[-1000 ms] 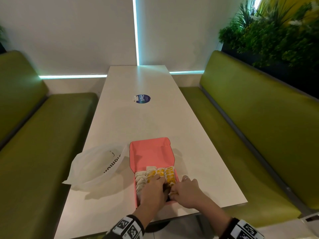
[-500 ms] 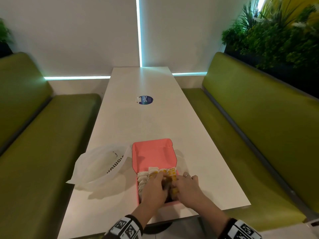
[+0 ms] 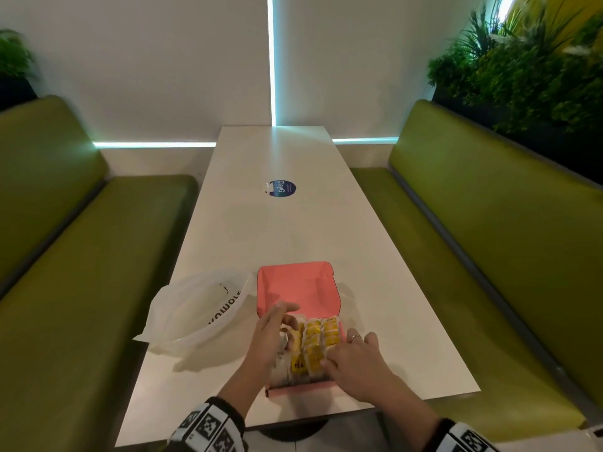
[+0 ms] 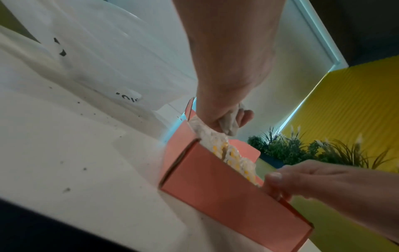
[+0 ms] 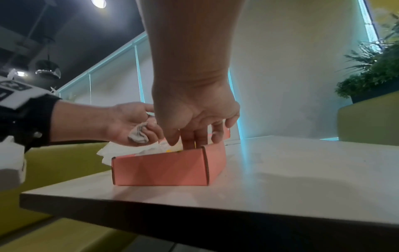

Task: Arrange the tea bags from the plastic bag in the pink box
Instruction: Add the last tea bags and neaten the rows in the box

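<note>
The open pink box (image 3: 298,288) sits near the table's front edge, lid flap up at the back. Rows of yellow and white tea bags (image 3: 315,344) fill it. My left hand (image 3: 284,324) hovers over the box's left side and pinches a crumpled white tea bag (image 4: 228,122), which also shows in the right wrist view (image 5: 139,134). At the near right corner my right hand (image 3: 339,357) reaches down, its straight fingers (image 5: 190,139) pressing on the tea bags inside. The white plastic bag (image 3: 195,308) lies flattened left of the box.
The long white table (image 3: 277,230) carries a round blue sticker (image 3: 281,188) further back. Green benches (image 3: 489,256) run along both sides, with plants (image 3: 522,70) behind the right one. The table's front edge is just behind my wrists.
My hands, which were together over the middle of the box, have parted. The left hand has lifted to the left with a white tea bag, uncovering the yellow rows.
</note>
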The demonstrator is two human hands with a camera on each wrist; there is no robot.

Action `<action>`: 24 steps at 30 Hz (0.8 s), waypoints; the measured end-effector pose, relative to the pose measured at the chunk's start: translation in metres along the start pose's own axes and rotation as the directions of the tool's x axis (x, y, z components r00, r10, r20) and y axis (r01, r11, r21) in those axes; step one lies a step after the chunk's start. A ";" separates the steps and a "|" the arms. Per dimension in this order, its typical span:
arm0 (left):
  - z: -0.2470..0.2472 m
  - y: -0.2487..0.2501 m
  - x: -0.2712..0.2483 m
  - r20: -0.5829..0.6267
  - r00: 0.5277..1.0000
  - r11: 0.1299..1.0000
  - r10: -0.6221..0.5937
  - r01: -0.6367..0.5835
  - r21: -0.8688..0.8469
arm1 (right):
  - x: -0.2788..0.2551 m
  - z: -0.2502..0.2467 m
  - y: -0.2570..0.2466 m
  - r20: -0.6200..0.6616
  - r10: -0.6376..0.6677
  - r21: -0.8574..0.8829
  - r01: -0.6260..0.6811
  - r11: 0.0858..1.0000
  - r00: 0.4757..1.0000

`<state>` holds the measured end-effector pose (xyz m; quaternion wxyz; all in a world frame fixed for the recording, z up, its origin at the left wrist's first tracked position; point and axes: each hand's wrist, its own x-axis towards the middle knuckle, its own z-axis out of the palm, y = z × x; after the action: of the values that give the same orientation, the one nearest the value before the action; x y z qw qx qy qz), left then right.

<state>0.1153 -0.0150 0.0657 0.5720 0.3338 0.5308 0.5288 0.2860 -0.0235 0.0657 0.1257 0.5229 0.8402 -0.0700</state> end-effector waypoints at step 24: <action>0.002 0.030 -0.018 -0.002 0.985 0.985 0.172 -0.172 -0.031 | 0.009 -0.061 -0.017 -0.034 0.240 0.996 0.052 -0.069 0.970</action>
<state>0.1123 -0.0248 0.0994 0.5295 0.3694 0.4917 0.5843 0.2589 -0.0085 0.1214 -0.3752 0.5100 0.4924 -0.5972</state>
